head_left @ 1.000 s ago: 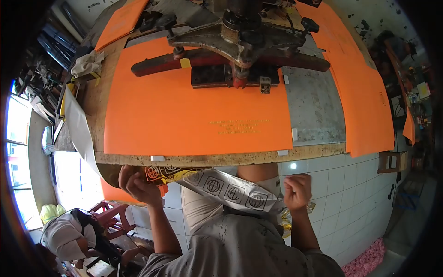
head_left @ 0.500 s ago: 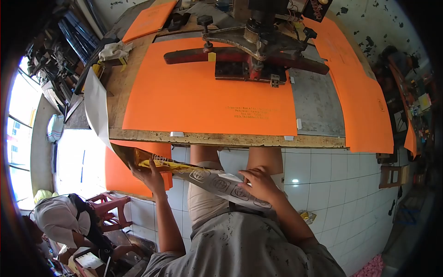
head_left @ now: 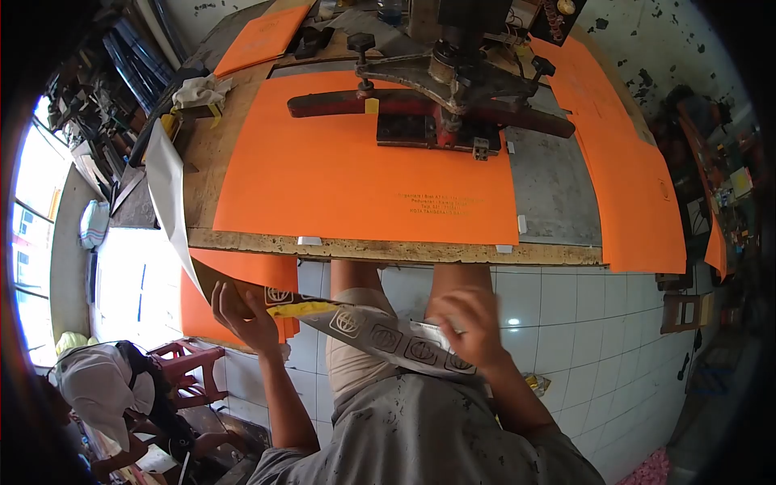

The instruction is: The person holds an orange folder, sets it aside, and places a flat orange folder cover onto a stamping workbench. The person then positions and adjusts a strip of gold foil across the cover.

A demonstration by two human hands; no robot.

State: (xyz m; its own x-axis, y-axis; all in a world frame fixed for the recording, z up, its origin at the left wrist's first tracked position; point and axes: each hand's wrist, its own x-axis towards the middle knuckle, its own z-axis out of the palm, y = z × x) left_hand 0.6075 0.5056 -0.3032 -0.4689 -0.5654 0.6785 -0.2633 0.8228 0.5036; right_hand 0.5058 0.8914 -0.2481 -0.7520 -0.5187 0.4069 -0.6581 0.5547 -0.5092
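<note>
A long foil strip [head_left: 384,335] with round globe marks stamped in it hangs across my lap, below the table edge. My left hand [head_left: 246,321] is closed on its left part, near a yellow patch. Over the strip's right end is my right hand [head_left: 471,327], fingers curled and blurred by motion; what they hold, if anything, is hidden. An orange sheet [head_left: 364,186] with small printed lines lies on the table under the dark metal press [head_left: 440,93].
More orange sheets lie at the table's right [head_left: 634,178], at its back left [head_left: 263,36] and below its left edge [head_left: 234,283]. A person [head_left: 109,388] bends at lower left beside a red stool [head_left: 186,372]. A white cloth [head_left: 198,91] rests on the table's left.
The view has shifted since the first frame. My right hand came in from the right to the strip's right end, then rose slightly. My left hand stays at the left part.
</note>
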